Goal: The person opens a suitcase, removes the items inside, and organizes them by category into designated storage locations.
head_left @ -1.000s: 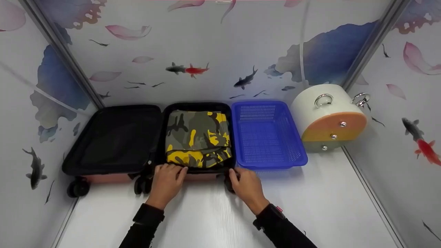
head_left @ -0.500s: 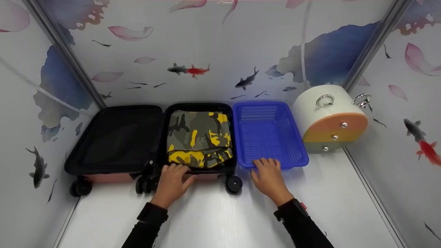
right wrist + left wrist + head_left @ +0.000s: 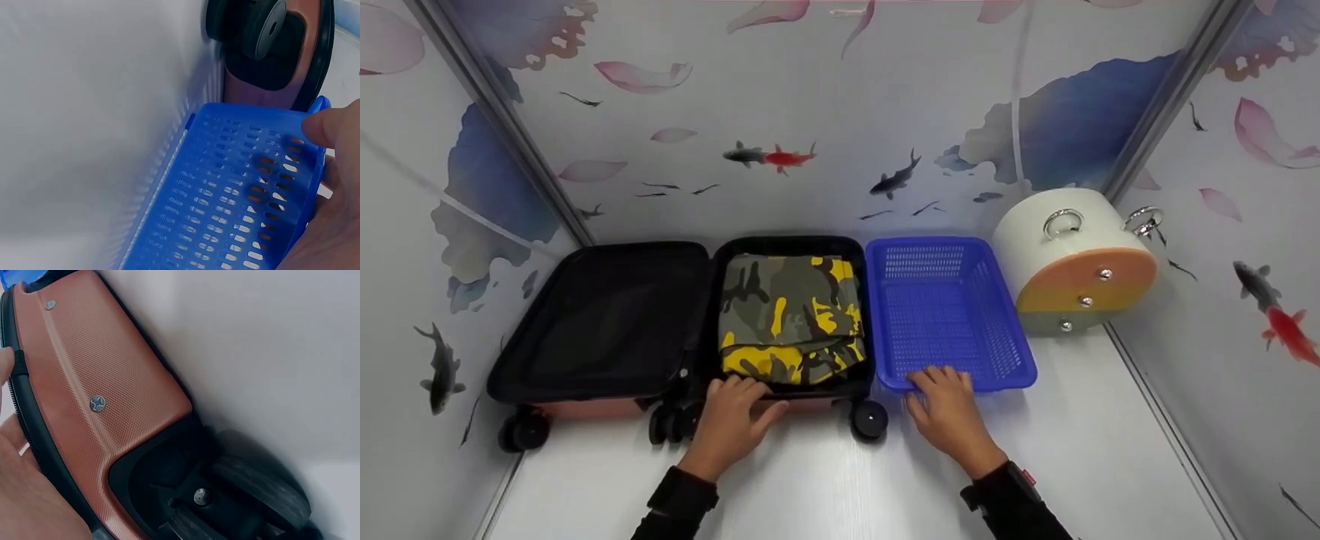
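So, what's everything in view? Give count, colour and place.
Suitcase: one, black and salmon, open at left
Wheels: several, black, suitcase's near side
Camouflage cloth: one bundle, grey, black and yellow, suitcase's right half
Basket: one, blue, right of suitcase
Rounded box: one, white with multicoloured front, right of basket
Knobs: three, silver, box's front
Ring handles: two, silver, on box
Table: one, white, beneath
Walls: three, white with printed fish, around table
Posts: two, grey, wall corners
Left hand: one, gripping suitcase's near rim
Right hand: one, gripping basket's near rim
Sleeves: two, black, forearms
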`<state>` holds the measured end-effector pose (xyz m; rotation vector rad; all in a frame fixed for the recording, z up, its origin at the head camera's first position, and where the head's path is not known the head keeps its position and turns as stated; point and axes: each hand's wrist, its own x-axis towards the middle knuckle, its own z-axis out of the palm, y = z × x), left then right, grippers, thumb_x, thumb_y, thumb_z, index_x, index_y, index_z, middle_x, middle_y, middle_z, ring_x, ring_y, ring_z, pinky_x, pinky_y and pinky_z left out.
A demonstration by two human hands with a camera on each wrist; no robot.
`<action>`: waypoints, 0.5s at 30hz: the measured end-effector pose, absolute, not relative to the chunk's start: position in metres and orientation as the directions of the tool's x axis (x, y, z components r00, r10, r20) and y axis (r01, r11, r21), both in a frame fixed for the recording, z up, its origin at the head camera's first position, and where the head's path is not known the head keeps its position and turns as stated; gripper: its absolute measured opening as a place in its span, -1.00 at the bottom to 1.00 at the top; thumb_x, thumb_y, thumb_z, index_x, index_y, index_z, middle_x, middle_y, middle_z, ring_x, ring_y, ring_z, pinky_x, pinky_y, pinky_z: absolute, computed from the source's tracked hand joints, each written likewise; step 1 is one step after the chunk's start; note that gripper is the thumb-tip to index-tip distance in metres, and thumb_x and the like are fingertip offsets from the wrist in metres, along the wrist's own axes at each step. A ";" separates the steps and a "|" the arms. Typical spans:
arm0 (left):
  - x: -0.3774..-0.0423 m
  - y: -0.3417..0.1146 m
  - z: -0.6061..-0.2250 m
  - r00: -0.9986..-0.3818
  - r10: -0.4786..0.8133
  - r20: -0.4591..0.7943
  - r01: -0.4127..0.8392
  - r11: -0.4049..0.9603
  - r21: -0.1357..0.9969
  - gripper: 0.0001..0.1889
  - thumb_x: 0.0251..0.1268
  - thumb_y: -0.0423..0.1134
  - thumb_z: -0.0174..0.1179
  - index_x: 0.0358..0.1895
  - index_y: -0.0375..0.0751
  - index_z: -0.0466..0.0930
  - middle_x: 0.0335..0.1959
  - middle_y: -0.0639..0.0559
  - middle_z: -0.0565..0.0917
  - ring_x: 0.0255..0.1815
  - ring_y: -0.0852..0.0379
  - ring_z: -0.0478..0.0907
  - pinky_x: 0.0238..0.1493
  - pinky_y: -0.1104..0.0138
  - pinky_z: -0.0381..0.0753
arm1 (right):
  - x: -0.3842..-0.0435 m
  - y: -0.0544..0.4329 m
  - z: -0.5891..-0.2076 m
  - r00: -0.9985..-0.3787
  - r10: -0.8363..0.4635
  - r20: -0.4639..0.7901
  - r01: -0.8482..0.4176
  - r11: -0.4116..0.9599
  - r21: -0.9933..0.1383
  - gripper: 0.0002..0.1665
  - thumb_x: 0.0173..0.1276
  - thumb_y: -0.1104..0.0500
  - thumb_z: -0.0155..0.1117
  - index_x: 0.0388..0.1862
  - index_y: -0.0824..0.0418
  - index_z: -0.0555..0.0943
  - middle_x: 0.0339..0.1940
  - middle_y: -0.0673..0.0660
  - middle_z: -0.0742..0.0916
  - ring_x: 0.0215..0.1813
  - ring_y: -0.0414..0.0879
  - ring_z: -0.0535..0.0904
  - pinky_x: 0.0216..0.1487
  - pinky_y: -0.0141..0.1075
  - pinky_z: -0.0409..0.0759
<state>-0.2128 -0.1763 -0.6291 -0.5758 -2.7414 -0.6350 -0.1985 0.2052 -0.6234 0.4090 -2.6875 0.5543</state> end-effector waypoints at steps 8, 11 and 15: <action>-0.193 -0.186 -0.628 -0.911 0.287 0.296 0.393 0.822 0.412 -0.64 0.58 0.33 0.25 -0.12 0.18 0.80 -0.25 0.25 0.73 -0.21 0.21 0.46 0.00 0.17 0.21 | -0.171 0.194 -0.627 -0.891 -0.191 0.411 -0.332 0.892 -0.307 -0.74 0.40 0.12 0.49 0.04 0.11 0.78 -0.11 0.07 0.76 -0.01 0.08 0.60 0.08 0.00 0.39; -0.189 -0.186 -0.629 -0.919 0.277 0.281 0.378 0.823 0.424 -0.65 0.59 0.34 0.23 -0.15 0.23 0.80 -0.28 0.31 0.70 -0.23 0.25 0.42 -0.01 0.18 0.20 | -0.164 0.194 -0.626 -0.904 -0.187 0.384 -0.319 0.894 -0.315 -0.70 0.37 0.12 0.49 0.06 0.10 0.77 -0.09 0.05 0.76 -0.01 0.06 0.60 0.09 0.00 0.39; -0.186 -0.185 -0.629 -0.917 0.278 0.286 0.382 0.815 0.435 -0.64 0.60 0.35 0.20 -0.16 0.25 0.80 -0.28 0.32 0.72 -0.22 0.27 0.44 0.00 0.19 0.22 | -0.160 0.194 -0.624 -0.918 -0.181 0.353 -0.298 0.902 -0.312 -0.67 0.35 0.10 0.51 0.07 0.09 0.76 -0.08 0.05 0.76 0.00 0.05 0.59 0.10 -0.02 0.38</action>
